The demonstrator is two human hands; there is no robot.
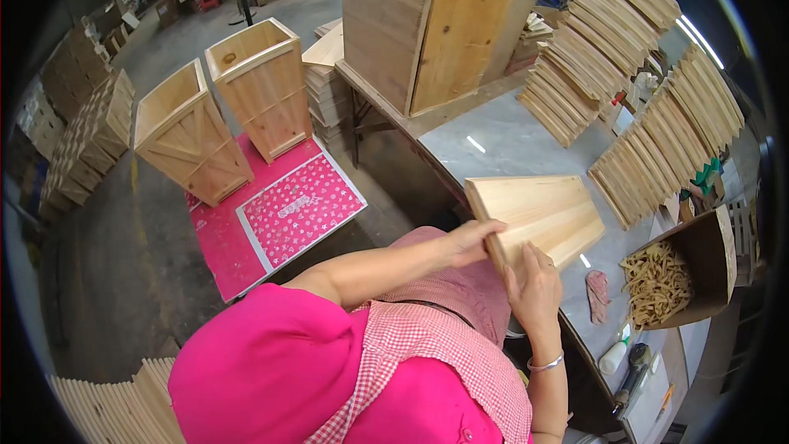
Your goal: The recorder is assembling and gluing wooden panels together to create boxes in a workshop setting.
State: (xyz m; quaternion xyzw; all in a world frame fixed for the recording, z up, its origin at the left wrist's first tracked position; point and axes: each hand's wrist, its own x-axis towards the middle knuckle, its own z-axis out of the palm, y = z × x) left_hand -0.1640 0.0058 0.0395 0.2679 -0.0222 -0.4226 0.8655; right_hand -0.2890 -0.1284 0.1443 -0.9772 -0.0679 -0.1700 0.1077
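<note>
A pale, tapered wooden panel (551, 214) lies tilted over the near edge of the grey-topped table (468, 144). My left hand (478, 242) grips its left end, with the thumb on top and the other fingers partly hidden below the edge. Closer to me, my right hand (534, 281) is closed on the front edge of the same panel; a silver bangle circles that wrist. A crumpled pink cloth (597, 296) rests on the tabletop to the right of my right hand.
Tall stacks of wooden panels (592, 41) (670, 136) rise at the back right. A cardboard box (708, 267) of tan strips stands nearer, with a white bottle (612, 357) and a dark handheld tool (631, 378) below. Two tapered wooden boxes (193, 136) (261, 86) stand on a pink-covered surface (226, 259) left.
</note>
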